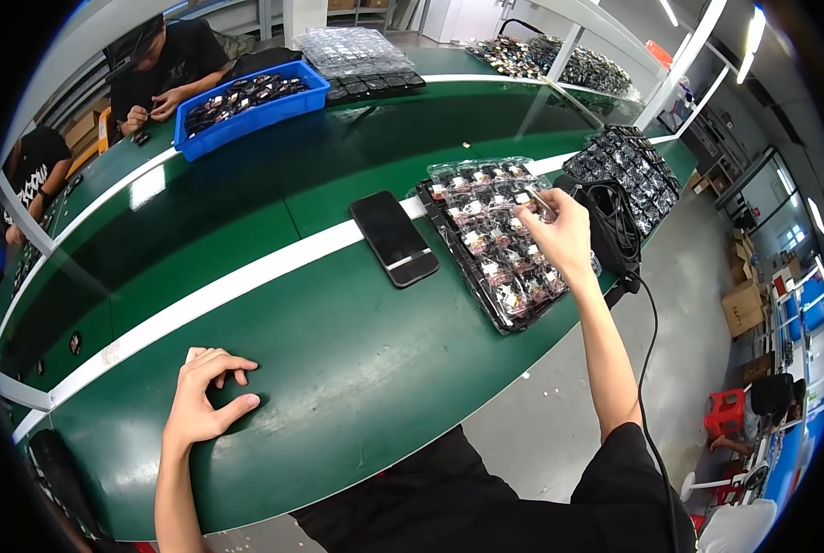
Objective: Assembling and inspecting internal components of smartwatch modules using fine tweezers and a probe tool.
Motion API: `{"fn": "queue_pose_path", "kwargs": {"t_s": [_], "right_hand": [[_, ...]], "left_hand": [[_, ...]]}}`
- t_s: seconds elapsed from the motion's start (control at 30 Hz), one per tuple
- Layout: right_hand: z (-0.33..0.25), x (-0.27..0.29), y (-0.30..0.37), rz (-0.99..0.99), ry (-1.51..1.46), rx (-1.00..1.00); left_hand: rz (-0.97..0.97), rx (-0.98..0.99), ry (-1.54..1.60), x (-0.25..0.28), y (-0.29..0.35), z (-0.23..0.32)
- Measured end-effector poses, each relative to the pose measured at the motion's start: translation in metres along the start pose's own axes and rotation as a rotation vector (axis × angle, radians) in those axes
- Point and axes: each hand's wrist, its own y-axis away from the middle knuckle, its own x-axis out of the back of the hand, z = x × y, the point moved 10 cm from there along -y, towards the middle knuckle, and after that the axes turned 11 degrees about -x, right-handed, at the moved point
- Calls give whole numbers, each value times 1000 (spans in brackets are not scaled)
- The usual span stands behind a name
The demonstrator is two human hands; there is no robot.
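My right hand is over a clear plastic tray of small electronic parts, its fingers pinched on a slim grey metal-looking piece. What kind of piece it is I cannot make out. The tray's pockets hold several parts with white and red bits, and dark trays lie beneath it. To the left of the tray, a black smartphone lies flat on the green bench. My left hand rests on the bench nearer to me, fingers curled and thumb apart, with nothing in it.
Right of the tray sit a black bag with cables and a stack of filled dark trays. Across the bench are a blue bin of dark parts, stacked clear trays and two people at work. White rails and uprights cross the bench.
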Motion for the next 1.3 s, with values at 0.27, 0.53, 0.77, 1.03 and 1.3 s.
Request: {"fn": "queue_pose_path", "kwargs": {"t_s": [0.27, 0.53, 0.77, 1.03, 1.3], "right_hand": [[37, -15, -8, -83, 41, -88], [33, -24, -5, -64, 36, -85], [45, -40, -3, -66, 47, -29], [48, -34, -10, -144, 10, -111], [77, 67, 6, 212, -168, -60]], "left_hand": [[21, 21, -6, 4, 4, -1], [32, 19, -11, 4, 4, 1], [21, -5, -35, 3, 3, 2], [28, -4, -23, 4, 0, 0], [278, -43, 9, 14, -30, 10]]}}
